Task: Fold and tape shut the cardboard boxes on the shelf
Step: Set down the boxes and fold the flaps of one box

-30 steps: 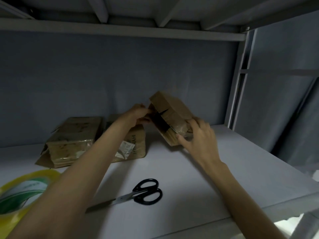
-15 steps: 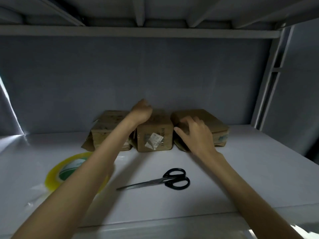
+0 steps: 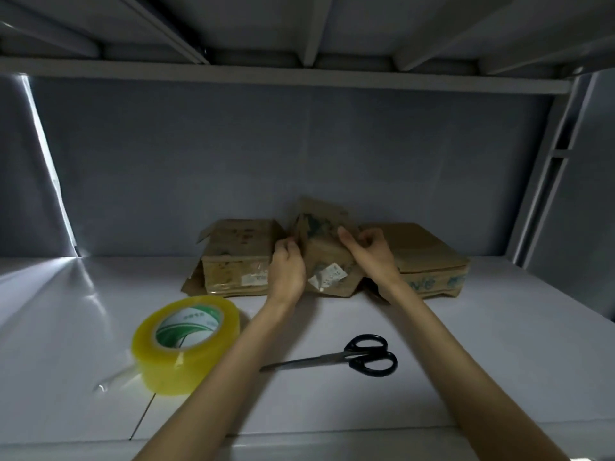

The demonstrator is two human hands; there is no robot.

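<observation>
Three brown cardboard boxes stand in a row at the back of the white shelf. Both hands hold the middle box, which is tilted up off the shelf, with a torn white label on its front. My left hand grips its left side and my right hand grips its right side, thumb on the top face. The left box has loose flaps at its left end. On the right, the right box lies flat. A roll of yellowish clear tape and black-handled scissors lie in front.
A grey back wall closes the shelf behind the boxes. Another shelf board with ribs hangs overhead. A grey metal upright stands at the right end. A loose tape end trails left of the roll. The shelf's front edge runs just below my forearms.
My right hand left the right box, which lies flat on the shelf, and joined my left hand on the middle box. The middle box is tipped up. The view shifted left, so the tape roll shows fully.
</observation>
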